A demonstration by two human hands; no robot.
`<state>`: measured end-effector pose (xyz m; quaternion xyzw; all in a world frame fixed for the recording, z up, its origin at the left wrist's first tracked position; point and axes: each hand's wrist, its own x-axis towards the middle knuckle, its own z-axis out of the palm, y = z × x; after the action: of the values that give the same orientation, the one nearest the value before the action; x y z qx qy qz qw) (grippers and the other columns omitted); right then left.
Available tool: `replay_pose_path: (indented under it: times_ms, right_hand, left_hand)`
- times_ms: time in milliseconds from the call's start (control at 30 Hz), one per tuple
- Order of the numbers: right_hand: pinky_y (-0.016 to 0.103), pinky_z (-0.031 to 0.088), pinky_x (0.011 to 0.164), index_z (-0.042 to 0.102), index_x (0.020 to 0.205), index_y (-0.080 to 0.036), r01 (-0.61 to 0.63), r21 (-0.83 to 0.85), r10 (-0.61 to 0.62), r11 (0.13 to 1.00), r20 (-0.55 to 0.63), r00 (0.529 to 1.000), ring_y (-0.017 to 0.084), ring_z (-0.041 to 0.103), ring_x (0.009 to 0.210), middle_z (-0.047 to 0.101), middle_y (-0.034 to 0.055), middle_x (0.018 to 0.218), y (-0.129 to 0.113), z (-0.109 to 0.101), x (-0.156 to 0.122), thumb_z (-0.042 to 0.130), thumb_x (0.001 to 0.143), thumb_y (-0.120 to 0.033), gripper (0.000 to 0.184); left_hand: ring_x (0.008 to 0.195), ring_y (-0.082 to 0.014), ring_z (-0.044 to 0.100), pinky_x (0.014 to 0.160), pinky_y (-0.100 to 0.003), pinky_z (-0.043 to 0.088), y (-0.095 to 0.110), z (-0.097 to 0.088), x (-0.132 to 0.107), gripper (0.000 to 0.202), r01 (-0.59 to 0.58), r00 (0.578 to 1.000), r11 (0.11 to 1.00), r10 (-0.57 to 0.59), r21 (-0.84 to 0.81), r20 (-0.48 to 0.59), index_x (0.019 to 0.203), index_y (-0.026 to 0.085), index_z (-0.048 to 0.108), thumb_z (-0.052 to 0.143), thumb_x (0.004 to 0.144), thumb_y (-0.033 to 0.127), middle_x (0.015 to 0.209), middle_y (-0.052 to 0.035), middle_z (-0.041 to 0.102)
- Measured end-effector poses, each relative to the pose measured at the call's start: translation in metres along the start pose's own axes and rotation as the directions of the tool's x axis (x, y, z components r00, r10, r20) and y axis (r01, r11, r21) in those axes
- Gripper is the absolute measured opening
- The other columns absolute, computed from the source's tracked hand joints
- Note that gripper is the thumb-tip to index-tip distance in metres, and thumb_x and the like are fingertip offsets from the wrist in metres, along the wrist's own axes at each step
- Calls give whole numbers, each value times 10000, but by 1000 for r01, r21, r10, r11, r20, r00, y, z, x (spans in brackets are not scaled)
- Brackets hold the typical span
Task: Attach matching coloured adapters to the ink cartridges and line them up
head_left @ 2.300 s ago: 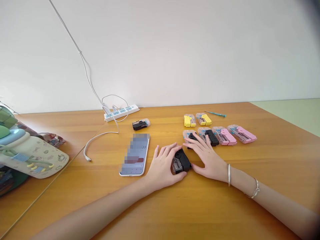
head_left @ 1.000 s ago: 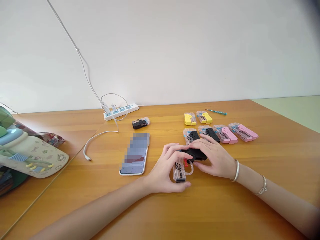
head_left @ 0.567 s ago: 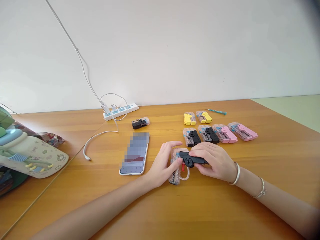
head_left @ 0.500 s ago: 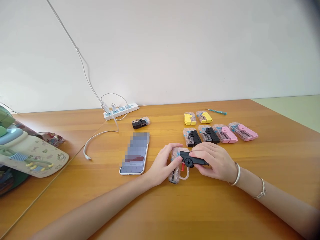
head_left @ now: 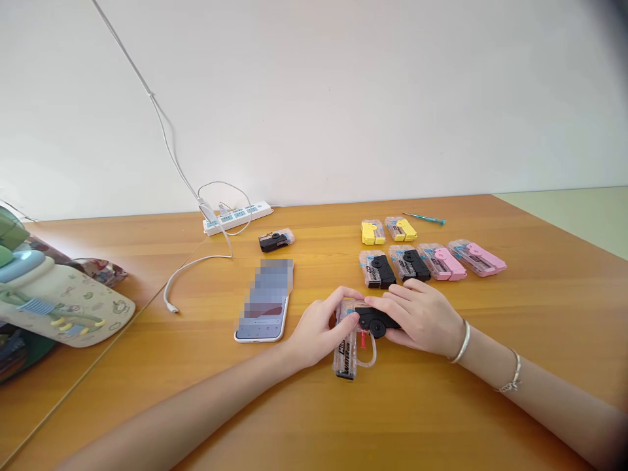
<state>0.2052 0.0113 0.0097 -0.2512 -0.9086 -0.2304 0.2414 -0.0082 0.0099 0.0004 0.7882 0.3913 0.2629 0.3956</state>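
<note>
A toy water gun [head_left: 345,353] with a clear body, black barrel and red trigger is unfolded between my hands, its lettered grip pointing toward me. My left hand [head_left: 318,327] pinches its rear end between thumb and fingers. Wrapped over the black barrel is my right hand [head_left: 417,317], which hides the front end. Just beyond lie folded water guns: two black ones [head_left: 380,270], two pink ones [head_left: 449,263], and behind them two yellow ones [head_left: 373,233].
A phone [head_left: 265,301] lies left of my hands, with another folded black water gun [head_left: 275,240] behind it. A white power strip [head_left: 238,218] and charging cable [head_left: 169,281] are farther left. A teal screwdriver [head_left: 424,219] lies at the back; a patterned bottle [head_left: 73,301] is at far left.
The water gun has turned so its barrel lies straighter in line with its rear, and its grip has shifted slightly toward me. Both hands still hold it.
</note>
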Motion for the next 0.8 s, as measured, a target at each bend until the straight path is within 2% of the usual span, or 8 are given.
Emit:
replay_pose_path:
  times_ms: [133,267,367,433,500,600,700,800]
  right_hand:
    - [310,294,538,581,1027,-142,-13,-34,14,999,15,1000,175,532,581,638,24,631,-1,-1,-1,422,852,-216,248]
    - [313,291,523,573,1078,-145,-5,-106,1,994,-31,1000,166,508,539,630,13,605,-1,-5,-2,394,873,-217,282]
    - [313,297,524,534,1169,-160,-34,-126,25,991,-71,997,156,503,517,624,-5,600,2,-6,-2,402,895,-256,319]
    - [305,311,529,531,1183,-182,-76,-104,67,992,-82,994,145,515,514,631,-7,615,4,-6,-1,412,898,-260,318]
    - [292,335,539,561,1129,-195,-111,-67,106,992,-70,992,139,543,529,649,2,642,6,-5,-1,410,896,-238,282]
    - [278,369,547,587,1022,-193,-177,-4,177,984,-7,984,147,586,566,685,29,720,8,-2,-2,396,891,-227,233]
    - [267,378,517,564,973,-185,-236,57,235,970,26,972,150,602,563,696,44,763,10,0,-4,376,900,-234,207]
    - [251,385,500,532,982,-196,-264,150,259,953,50,965,150,614,581,688,37,771,12,1,-4,357,904,-220,193]
  left_hand:
    - [511,-116,455,513,-211,342,-1,1,1,310,0,1000,999,1,41,-9,1122,220,526,404,898,395,589,49,556]
    - [516,-111,451,510,-212,350,0,1,0,345,-23,1000,1000,23,-8,-8,1161,213,529,416,887,391,646,29,600]
    - [547,-109,470,519,-215,374,3,0,0,391,-26,1000,992,25,-121,-7,1216,224,511,437,879,408,762,1,631]
    - [561,-113,494,523,-221,399,3,-1,0,430,13,1000,971,-6,-238,27,1258,235,477,448,877,433,811,-13,626]
    - [583,-122,521,551,-237,432,2,0,1,448,57,996,921,-26,-385,87,1275,242,438,452,879,451,824,-20,610]
    - [658,-135,554,622,-260,468,2,2,2,430,75,989,815,12,-575,147,1248,247,382,477,880,449,837,-20,590]
    - [708,-136,556,666,-267,474,4,3,1,394,59,985,762,60,-645,161,1208,255,359,489,884,436,832,-13,562]
    - [756,-147,561,703,-285,473,7,3,-1,375,36,986,771,77,-636,150,1196,264,364,485,887,437,855,-17,543]
